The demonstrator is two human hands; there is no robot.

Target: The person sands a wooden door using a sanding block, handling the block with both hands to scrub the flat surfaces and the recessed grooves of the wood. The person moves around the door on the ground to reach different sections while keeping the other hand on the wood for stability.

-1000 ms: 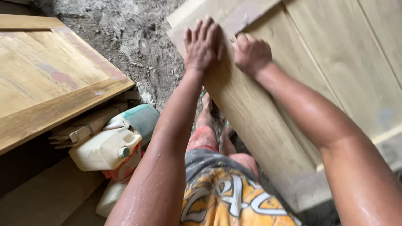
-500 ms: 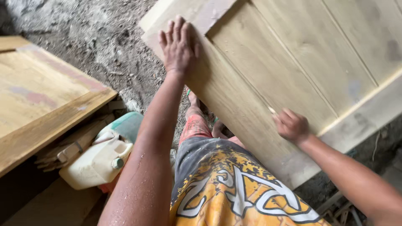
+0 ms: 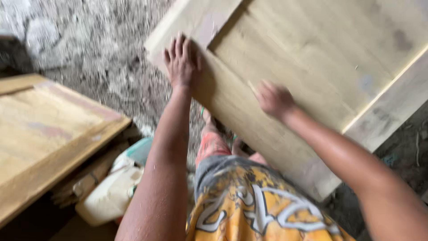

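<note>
Your right hand (image 3: 273, 98) has slid back up the near frame rail of the wooden door panel (image 3: 312, 58) from half a second ago, its grip loosely curled on the wood, blurred. Your left hand (image 3: 180, 60) stays flat, fingers open, near the panel's corner, so the rubbing stroke looks ongoing.

The panelled door (image 3: 312, 67) in the upper right of the frame is bare pale wood, matt, smooth-looking, with greyish filler patches. The second door (image 3: 49, 129) at the left is warmer, yellower wood, also matt, with pinkish patches. The jug (image 3: 111, 196) at lower left is off-white plastic with a dull sheen. The ground (image 3: 102, 58) at upper left is rough, grey and gritty.
</note>
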